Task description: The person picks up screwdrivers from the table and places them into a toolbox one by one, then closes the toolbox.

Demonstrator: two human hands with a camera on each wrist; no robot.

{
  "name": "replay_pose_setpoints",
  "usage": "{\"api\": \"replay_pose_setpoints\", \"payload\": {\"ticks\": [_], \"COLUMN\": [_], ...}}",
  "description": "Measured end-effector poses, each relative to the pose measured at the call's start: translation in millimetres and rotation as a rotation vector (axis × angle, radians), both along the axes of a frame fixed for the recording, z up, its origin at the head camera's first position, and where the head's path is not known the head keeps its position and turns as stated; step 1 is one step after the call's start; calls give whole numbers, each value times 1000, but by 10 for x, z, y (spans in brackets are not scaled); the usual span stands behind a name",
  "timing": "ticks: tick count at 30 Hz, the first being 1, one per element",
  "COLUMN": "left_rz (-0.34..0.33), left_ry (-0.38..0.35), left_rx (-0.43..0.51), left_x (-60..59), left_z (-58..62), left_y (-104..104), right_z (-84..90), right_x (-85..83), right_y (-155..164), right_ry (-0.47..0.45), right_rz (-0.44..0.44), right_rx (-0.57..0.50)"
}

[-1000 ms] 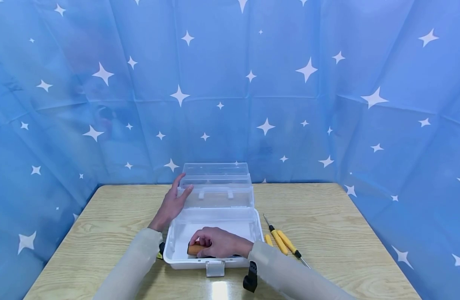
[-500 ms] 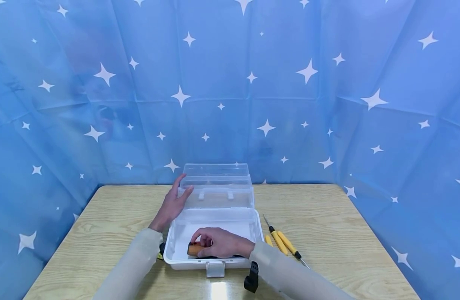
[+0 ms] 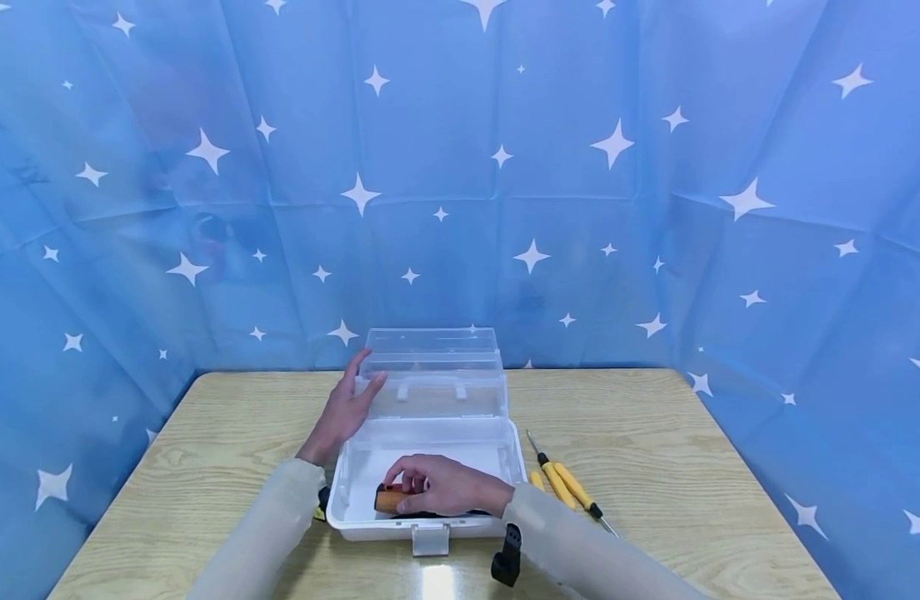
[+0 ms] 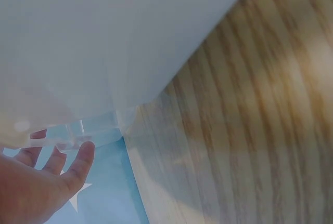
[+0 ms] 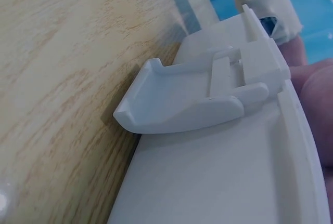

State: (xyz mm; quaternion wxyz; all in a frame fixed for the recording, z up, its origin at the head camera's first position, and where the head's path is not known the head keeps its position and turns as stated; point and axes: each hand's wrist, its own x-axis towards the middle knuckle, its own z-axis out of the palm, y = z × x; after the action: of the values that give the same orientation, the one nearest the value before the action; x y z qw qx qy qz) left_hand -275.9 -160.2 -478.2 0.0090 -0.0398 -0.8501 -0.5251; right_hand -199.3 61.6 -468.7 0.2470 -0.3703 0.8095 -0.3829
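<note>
Orange tool point(image 3: 390, 498) gripped in box point(image 3: 430, 527), right hand point(image 3: 439, 485) curled, left hand point(image 3: 343, 408) flat on lid point(image 3: 437, 379)

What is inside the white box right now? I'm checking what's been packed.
Inside the white box, the right hand grips an orange-handled tool. Something dark shows under the hand; the hand covers the rest. The left hand rests against the open lid.

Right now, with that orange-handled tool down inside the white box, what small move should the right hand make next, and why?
Probably let go and lift out: the right hand grips the orange-handled tool, which seems to rest on the floor of the white box, while the left hand steadies the open lid.
</note>
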Motion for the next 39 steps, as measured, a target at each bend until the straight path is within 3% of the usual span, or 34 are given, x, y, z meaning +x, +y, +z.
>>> {"api": "replay_pose_setpoints", "payload": {"ticks": [17,31,39], "left_rz": [-1,0,4], "left_ry": [-3,-7,-12], "left_rx": [4,9,6], "left_x": [14,0,10], "left_z": [-14,1,9], "left_y": [-7,11,16], "right_z": [50,230,306], "right_x": [10,47,38], "right_y": [65,141,233], "right_ry": [-7,-25,18], "right_rz": [5,-10,-6], "right_rx": [-4,-28,-54]}}
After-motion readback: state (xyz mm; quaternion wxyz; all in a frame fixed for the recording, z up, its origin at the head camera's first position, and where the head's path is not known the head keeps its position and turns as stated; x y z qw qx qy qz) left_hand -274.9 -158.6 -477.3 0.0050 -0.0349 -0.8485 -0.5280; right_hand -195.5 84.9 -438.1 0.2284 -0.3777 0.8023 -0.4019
